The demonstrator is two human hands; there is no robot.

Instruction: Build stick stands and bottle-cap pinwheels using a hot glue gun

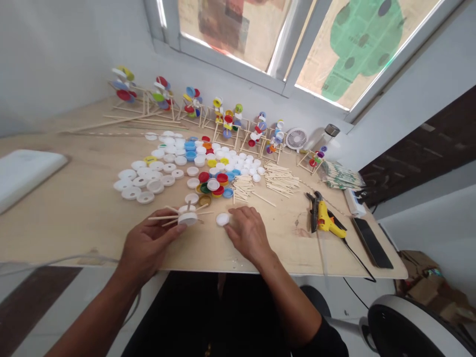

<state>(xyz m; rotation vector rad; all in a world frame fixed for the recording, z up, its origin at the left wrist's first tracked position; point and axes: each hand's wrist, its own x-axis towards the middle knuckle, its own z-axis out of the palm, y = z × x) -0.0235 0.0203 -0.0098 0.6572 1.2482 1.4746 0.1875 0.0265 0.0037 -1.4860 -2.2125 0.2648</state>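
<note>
My left hand (147, 245) is closed around a hub of white bottle caps with wooden sticks (188, 217), its sticks pointing outward to several sides. Thumb and fingers pinch it low over the table's front part. To the right, my right hand (248, 233) grips a small white bottle cap (222, 219) at its edge between thumb and fingers, close to the tabletop. A brown-gold cap (205, 200) and a white cap (192, 199) lie just behind the hub. Short wooden sticks (243, 187) form a pile behind my right hand.
White drilled caps (145, 197) and red caps (204, 177) cover the middle. Finished cap wheels on stick frames (227, 124) line the wall. A yellow glue gun (329, 223), a phone (372, 243) and a small fan (296, 139) are at right; a white slab (28, 173) lies left.
</note>
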